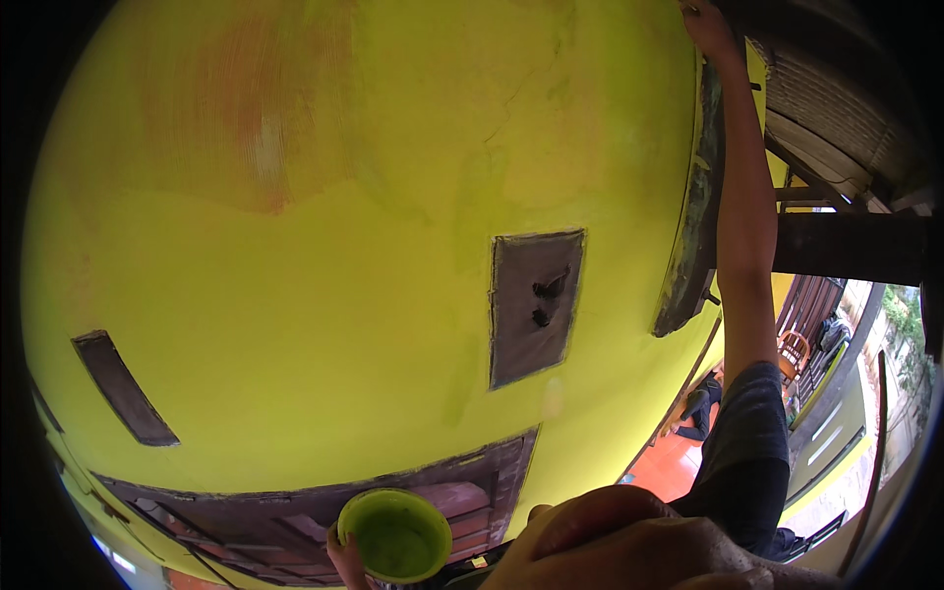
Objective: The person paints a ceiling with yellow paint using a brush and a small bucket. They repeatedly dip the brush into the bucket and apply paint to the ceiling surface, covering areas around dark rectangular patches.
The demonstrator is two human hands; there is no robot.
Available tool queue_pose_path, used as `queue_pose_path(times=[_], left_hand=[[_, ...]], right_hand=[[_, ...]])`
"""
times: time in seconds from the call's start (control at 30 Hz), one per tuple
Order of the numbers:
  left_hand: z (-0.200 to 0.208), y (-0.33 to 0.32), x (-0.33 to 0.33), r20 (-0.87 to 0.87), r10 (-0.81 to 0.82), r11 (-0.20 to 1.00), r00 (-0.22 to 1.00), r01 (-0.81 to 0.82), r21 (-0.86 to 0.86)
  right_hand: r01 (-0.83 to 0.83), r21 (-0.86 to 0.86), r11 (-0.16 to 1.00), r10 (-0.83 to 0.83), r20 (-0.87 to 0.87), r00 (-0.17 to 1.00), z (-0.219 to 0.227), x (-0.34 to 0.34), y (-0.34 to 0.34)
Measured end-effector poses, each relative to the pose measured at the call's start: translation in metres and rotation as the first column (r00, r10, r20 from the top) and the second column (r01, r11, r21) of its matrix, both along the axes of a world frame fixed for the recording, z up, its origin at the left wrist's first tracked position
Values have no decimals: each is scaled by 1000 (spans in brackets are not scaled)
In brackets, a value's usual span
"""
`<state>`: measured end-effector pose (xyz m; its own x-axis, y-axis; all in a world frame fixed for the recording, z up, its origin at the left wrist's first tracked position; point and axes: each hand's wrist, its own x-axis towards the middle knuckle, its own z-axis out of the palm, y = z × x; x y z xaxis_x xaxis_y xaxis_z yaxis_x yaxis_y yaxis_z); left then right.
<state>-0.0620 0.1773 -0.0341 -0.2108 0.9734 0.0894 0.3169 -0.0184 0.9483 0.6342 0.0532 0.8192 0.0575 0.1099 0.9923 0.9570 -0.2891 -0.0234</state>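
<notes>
Yellow wall (374, 315) stands beyond the low-held bowl (396, 500), whose rim the left hand (348, 560) clasps, seemingly to keep it level, while the right hand (710, 29), its fingers' grip unclear, reaches high near dark trim (695, 211).

First: Entry, lettering on the yellow wall (324, 324)?
Second: None readable.
First: Yellow-green bowl (395, 500)?
Second: None readable (its outside shows only in part).
First: Dark rectangle (526, 339) on the wall?
Second: None readable.
First: Dark sleeve (739, 442)?
Second: None readable.
First: Numbers, brands, signs elsewhere in view?
Second: None readable.
</notes>
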Motion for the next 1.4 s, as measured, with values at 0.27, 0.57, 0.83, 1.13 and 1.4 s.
queue_pose_path(times=[0.27,0.57,0.83,1.13,1.4], left_hand=[[21,-5,9,30,38,991,999,-33,-127],[22,-9,8,-9,-4,1000,1000,4,9],[22,-6,4,21,-24,999,999,23,43],[7,-12,-6,31,-52,990,998,47,131],[11,-13,-15,14,-82,987,997,79,141]], right_hand=[[62,68,996,-59,-48,997,-50,-11,3],[-33,38,999,31,50,998,-66,6,6],[-2,49,999,3,-17,1000,-123,-32,6],[-28,45,999,32,-88,996,-155,-52,3],[143,123,982,-113,-225,968,-147,-68,-20]])
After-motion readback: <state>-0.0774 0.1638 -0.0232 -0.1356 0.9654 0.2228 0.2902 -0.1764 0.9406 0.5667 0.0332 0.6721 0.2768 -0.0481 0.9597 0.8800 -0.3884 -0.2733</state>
